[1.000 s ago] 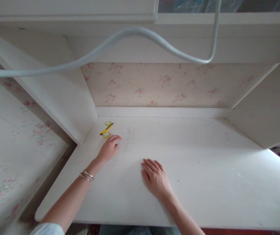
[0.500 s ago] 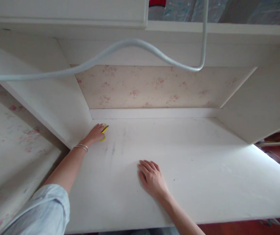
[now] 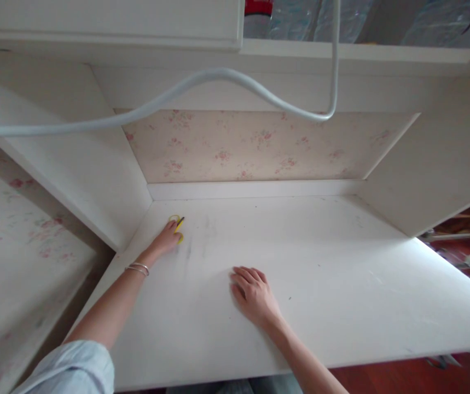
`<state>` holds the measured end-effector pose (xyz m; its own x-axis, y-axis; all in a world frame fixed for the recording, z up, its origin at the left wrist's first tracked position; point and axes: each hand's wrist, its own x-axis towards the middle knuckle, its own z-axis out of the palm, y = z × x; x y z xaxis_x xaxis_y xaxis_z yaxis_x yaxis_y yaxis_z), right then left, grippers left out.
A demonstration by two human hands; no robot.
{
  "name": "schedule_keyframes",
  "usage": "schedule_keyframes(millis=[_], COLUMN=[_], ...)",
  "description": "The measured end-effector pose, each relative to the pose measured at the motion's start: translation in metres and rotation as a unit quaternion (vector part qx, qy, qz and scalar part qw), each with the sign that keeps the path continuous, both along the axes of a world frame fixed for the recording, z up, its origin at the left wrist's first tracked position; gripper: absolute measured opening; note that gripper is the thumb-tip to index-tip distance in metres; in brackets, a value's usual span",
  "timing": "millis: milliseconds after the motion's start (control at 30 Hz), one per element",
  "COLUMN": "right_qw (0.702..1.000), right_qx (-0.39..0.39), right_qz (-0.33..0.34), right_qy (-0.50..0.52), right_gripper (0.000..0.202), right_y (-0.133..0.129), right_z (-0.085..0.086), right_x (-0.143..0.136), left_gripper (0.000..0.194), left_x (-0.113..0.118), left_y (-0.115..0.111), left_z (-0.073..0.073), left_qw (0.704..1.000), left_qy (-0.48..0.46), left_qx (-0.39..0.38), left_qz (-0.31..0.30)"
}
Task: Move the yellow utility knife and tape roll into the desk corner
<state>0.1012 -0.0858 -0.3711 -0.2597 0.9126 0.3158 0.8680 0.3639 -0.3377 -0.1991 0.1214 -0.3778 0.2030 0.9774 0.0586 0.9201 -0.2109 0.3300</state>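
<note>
Near the back left corner of the white desk top, my left hand (image 3: 166, 238) is closed on a pair of scissors (image 3: 179, 225) with yellow loop handles. One yellow loop shows beyond the fingers and another beside them; the short dark part points up and to the right. The fingers partly cover the scissors. In the middle of the desk, my right hand (image 3: 255, 294) rests palm down and holds nothing, its fingers stretched out close together on the surface.
A white cable (image 3: 222, 74) hangs across the upper view. White side panels (image 3: 435, 158) stand left and right of the desk top (image 3: 341, 306), with flowered wallpaper (image 3: 235, 145) behind. Overhead, an open shelf (image 3: 353, 49) holds plastic-wrapped things. Dark grey smudges (image 3: 190, 249) mark the desk.
My left hand has drawn slightly toward me and to the right with the scissors, and more of the yellow loops shows. My right hand stays in place. The view has shifted slightly.
</note>
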Motion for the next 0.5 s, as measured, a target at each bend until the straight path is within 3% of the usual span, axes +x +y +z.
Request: schedule_keyframes(millis=[100,300,400,500], right_qw=[1.000,1.000,0.999,0.996], right_qx=[0.012,0.022,0.010,0.003], right_qz=[0.006,0.018,0.044,0.092], right_qy=[-0.002,0.002,0.015,0.014], right_gripper=[0.028,0.031,0.037,0.044], right_y=[-0.001,-0.004,-0.009,-0.018], right_z=[-0.002,-0.005,-0.002,0.003], right_x=[0.000,0.000,0.003,0.007], left_gripper=[0.057,0.054,0.057,0.063], left_x=[0.023,0.083,0.114,0.141], left_y=[-0.036,-0.130,-0.171,-0.199], left_z=[-0.011,-0.032,-0.036,-0.036], left_qw=[1.000,0.998,0.994,0.989], left_qy=[-0.012,-0.051,-0.092,-0.117], left_qx=[-0.008,0.010,0.056,0.087], left_qz=[-0.005,-0.026,-0.029,0.007])
